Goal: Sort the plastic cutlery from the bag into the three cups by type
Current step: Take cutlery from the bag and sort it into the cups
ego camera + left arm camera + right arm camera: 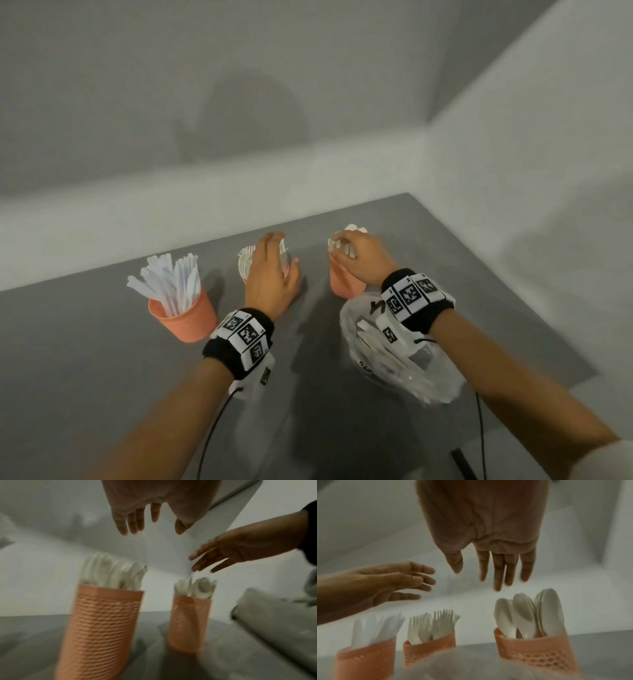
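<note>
Three orange cups stand in a row on the grey table (102,359). The left cup (183,320) holds white knives (376,627), the middle cup (429,651) holds forks (443,620), and the right cup (342,286) holds spoons (530,615). My left hand (270,270) hovers over the fork cup with straight fingers (133,520) and holds nothing. Just above the spoons my right hand (352,253) hangs empty, its fingers (498,572) straight. A clear plastic bag (394,359) with white cutlery in it lies under my right wrist.
White walls meet in a corner close behind the cups. The table's right edge (534,308) runs just past the bag. A black cable (481,431) trails from each wrist towards me.
</note>
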`<state>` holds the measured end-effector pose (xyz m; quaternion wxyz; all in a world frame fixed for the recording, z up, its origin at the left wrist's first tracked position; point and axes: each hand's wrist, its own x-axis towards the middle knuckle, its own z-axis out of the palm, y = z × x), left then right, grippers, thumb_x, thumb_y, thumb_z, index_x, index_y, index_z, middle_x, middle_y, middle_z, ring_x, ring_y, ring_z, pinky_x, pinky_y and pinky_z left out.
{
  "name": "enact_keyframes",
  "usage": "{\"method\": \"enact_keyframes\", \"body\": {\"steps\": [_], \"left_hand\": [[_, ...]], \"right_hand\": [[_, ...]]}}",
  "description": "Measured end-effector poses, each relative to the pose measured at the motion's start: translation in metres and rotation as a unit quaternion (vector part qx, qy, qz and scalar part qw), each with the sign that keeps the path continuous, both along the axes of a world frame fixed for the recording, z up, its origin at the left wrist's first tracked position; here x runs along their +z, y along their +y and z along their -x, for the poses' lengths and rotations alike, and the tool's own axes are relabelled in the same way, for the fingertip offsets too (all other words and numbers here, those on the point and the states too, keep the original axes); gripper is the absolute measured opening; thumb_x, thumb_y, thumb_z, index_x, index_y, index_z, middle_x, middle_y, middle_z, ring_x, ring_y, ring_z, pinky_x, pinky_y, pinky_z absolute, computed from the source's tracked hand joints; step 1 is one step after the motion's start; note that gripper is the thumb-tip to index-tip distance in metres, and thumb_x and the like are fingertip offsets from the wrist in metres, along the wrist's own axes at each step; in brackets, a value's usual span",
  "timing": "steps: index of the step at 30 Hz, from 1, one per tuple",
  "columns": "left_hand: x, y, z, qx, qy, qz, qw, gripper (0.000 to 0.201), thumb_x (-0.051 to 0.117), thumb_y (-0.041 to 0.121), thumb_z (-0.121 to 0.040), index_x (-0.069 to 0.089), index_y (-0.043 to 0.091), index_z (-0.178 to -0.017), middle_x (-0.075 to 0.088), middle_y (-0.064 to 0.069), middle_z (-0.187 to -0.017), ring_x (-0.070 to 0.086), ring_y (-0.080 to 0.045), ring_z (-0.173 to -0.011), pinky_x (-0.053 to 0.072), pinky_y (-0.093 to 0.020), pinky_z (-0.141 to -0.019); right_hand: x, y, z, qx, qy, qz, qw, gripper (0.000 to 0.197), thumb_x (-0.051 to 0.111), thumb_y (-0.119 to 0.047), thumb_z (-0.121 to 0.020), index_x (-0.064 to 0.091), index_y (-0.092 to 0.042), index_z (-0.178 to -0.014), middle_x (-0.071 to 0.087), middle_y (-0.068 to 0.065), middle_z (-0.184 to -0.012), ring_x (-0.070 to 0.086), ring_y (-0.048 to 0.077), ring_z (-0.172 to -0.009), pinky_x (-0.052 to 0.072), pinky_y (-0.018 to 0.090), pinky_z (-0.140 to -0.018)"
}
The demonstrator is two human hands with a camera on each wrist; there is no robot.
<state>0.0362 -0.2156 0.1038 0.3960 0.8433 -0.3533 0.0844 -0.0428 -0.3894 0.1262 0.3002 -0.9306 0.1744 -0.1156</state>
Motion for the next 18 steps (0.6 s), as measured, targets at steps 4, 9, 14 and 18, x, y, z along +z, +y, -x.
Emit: {"method": "enact_keyframes", "body": {"steps": [4, 9, 14, 18], "left_hand": [[-0.001, -0.017, 0.041, -0.131, 0.063, 0.042, 0.989, 0.019, 0.056, 0.006, -0.085, 0.056, 0.010, -0.104, 0.059, -0.010, -0.099, 0.056, -0.022, -0.082, 0.048, -0.032, -0.072], [-0.034, -0.034, 0.071, -0.185, 0.087, -0.071, 0.976, 0.005, 0.059, 0.017, -0.085, 0.064, 0.016, -0.084, 0.051, 0.001, -0.099, 0.053, -0.017, -0.093, 0.040, -0.026, -0.083], [-0.054, -0.046, 0.085, -0.145, 0.129, -0.178, 0.965, 0.020, 0.060, 0.028, -0.086, 0.068, 0.013, -0.096, 0.049, -0.009, -0.118, 0.053, -0.024, -0.104, 0.040, -0.030, -0.094], [-0.056, -0.050, 0.090, -0.134, 0.161, -0.211, 0.955, 0.018, 0.055, 0.017, -0.088, 0.062, 0.011, -0.104, 0.057, -0.010, -0.117, 0.055, -0.024, -0.104, 0.040, -0.027, -0.087]], "right_hand": [[0.011, 0.015, 0.035, 0.023, -0.004, -0.045, 0.999, 0.033, 0.059, -0.029, -0.089, 0.056, -0.018, -0.058, 0.050, -0.008, -0.052, 0.046, 0.003, -0.048, 0.033, 0.015, -0.051], [-0.009, 0.016, 0.084, 0.049, 0.251, -0.063, 0.965, 0.024, 0.051, -0.015, -0.088, 0.066, -0.003, -0.073, 0.070, 0.012, -0.076, 0.059, 0.015, -0.058, 0.053, 0.029, -0.073], [-0.056, 0.013, 0.107, -0.024, 0.341, 0.060, 0.938, 0.018, 0.049, -0.021, -0.089, 0.064, -0.013, -0.095, 0.063, 0.009, -0.098, 0.059, 0.026, -0.091, 0.045, 0.031, -0.081], [-0.085, 0.007, 0.119, -0.027, 0.319, 0.143, 0.937, 0.056, 0.053, -0.046, -0.082, 0.041, -0.029, -0.134, 0.057, 0.002, -0.129, 0.054, 0.024, -0.115, 0.042, 0.036, -0.098]]}}
